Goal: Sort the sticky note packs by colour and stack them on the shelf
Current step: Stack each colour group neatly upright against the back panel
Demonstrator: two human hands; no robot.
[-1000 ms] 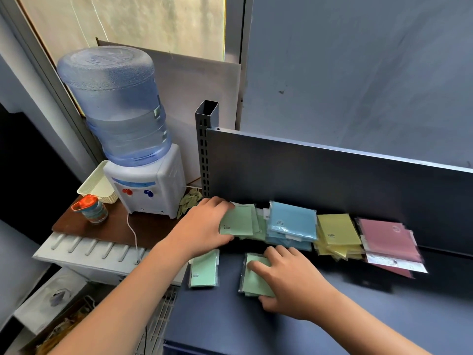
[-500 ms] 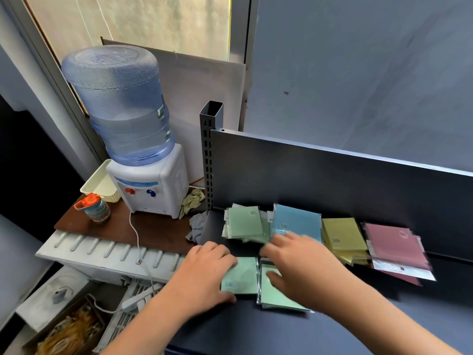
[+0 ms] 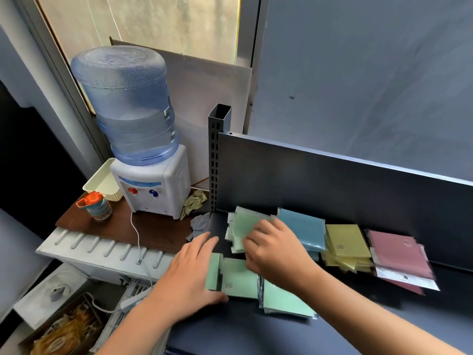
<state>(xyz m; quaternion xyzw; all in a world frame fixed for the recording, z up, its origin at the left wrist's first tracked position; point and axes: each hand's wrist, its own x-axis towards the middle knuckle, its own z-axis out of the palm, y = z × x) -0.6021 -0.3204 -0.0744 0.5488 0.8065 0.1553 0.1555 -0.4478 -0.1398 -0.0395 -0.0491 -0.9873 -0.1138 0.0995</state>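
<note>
The right hand (image 3: 275, 252) hid part of the green stack (image 3: 242, 230); its fingers were motion-blurred; both forearms ran off the frame's bottom.

Shelf (image 3: 332, 326): painted metal, dark grey-blue, matt and smooth; upright post (image 3: 216, 160) of the same metal, punched with slots. Sticky note packs: matt paper in green (image 3: 240, 278), blue (image 3: 302, 226), yellow (image 3: 345, 239) and pink (image 3: 394, 252), each in a clear glossy plastic sleeve. Water bottle (image 3: 128, 103): translucent blue plastic, ribbed, with a pebbled top. Dispenser body (image 3: 163, 185): smooth, slightly glossy white plastic. Side board (image 3: 122, 226): dark brown wood-look, satin. Basket (image 3: 102, 179): cream woven-pattern plastic. Rags (image 3: 193, 202): crumpled cloth.
</note>
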